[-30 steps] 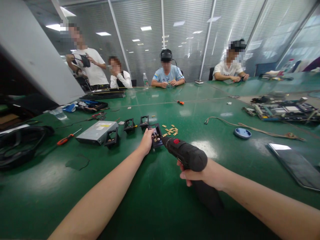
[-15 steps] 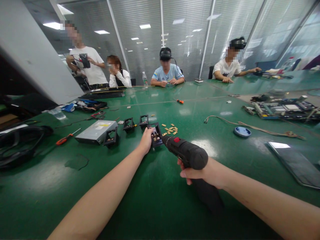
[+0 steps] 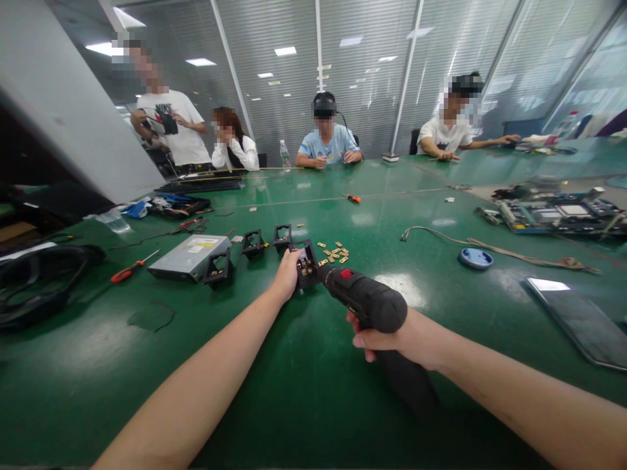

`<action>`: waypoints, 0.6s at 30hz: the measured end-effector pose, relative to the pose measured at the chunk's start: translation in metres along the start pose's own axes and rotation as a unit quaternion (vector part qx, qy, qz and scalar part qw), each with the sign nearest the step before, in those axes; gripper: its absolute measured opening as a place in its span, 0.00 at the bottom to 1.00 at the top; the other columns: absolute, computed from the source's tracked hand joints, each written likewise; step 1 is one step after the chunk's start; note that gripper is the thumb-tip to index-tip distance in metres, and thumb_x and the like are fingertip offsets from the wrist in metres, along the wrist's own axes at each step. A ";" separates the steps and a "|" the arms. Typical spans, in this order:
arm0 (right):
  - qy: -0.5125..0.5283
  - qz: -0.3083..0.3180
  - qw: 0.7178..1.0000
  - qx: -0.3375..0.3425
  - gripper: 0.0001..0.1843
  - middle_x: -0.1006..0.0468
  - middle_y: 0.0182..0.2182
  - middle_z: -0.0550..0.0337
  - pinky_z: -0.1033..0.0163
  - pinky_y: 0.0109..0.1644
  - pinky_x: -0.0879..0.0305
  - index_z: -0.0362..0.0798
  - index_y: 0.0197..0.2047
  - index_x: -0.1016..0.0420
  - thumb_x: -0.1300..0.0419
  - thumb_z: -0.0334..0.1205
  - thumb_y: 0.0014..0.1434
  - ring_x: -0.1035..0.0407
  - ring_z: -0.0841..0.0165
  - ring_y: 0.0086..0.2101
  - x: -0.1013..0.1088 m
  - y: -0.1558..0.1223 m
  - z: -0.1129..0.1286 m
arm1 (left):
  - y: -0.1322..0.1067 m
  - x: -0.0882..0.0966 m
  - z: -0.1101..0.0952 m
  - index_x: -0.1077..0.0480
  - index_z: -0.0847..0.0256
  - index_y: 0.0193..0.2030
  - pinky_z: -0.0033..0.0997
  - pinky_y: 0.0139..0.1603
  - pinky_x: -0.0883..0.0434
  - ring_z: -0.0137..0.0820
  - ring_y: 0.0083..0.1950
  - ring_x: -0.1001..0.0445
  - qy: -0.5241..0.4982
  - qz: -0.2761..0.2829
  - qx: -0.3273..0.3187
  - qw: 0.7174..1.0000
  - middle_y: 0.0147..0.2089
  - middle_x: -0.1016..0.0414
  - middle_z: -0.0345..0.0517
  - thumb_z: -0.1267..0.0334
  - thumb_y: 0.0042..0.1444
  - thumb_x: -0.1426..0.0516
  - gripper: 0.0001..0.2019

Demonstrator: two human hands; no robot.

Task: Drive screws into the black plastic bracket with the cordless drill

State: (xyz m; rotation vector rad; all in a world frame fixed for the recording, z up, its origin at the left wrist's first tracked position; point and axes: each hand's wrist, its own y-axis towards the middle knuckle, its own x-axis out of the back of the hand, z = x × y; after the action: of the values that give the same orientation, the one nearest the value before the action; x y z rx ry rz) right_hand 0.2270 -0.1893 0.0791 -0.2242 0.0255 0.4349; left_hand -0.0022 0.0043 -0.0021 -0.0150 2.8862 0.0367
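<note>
My left hand is closed on the left side of a black plastic frame, which has small brass-coloured parts inside it. My right hand wraps round the grip of a black cordless drill with a red mark on top. The drill's front end points left at the frame; whether its tip touches a part there is too small to tell. Just beyond the drill lies a loose group of brass plates. Three similar black frames, one of them the nearest frame, stand to the left of my left hand.
A silver disc drive and an orange screwdriver lie to the left. On the right are a blue round lid, a phone, a cable and a circuit board. Several people are across the green table.
Both my hands, the drill and the held frame stay almost in place; the frame seems slightly tilted. Across the table, the hands of the person in light blue have moved apart.
</note>
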 end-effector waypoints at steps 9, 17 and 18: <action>-0.009 -0.001 1.000 -0.012 0.20 0.24 0.30 0.64 0.61 0.30 0.32 0.47 0.39 0.28 0.25 0.40 0.46 0.25 0.67 0.24 0.000 0.000 0.003 | -0.001 -0.001 -0.001 0.30 0.56 0.44 0.34 0.44 0.24 0.36 0.41 0.22 -0.003 -0.001 0.007 1.000 0.37 0.22 0.40 0.49 0.53 0.36 0.17; -0.009 -0.002 1.000 -0.006 0.21 0.24 0.30 0.65 0.62 0.31 0.33 0.46 0.38 0.29 0.26 0.41 0.45 0.25 0.68 0.24 -0.001 -0.001 0.006 | 0.003 0.002 0.003 0.31 0.55 0.45 0.33 0.43 0.26 0.34 0.38 0.23 -0.004 -0.007 0.007 1.000 0.37 0.23 0.39 0.49 0.53 0.36 0.17; -0.011 -0.001 1.000 -0.007 0.21 0.24 0.30 0.64 0.62 0.31 0.33 0.46 0.38 0.30 0.26 0.41 0.45 0.25 0.68 0.24 -0.002 -0.001 0.006 | 0.004 0.003 0.004 0.31 0.55 0.45 0.33 0.43 0.26 0.34 0.38 0.23 -0.003 -0.008 0.007 1.000 0.37 0.23 0.39 0.49 0.53 0.36 0.18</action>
State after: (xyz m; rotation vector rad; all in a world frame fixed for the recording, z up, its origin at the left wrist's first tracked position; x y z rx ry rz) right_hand 0.2258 -0.1895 0.0854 -0.2332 0.0014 0.4348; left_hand -0.0039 0.0080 -0.0068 -0.0342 2.8806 0.0135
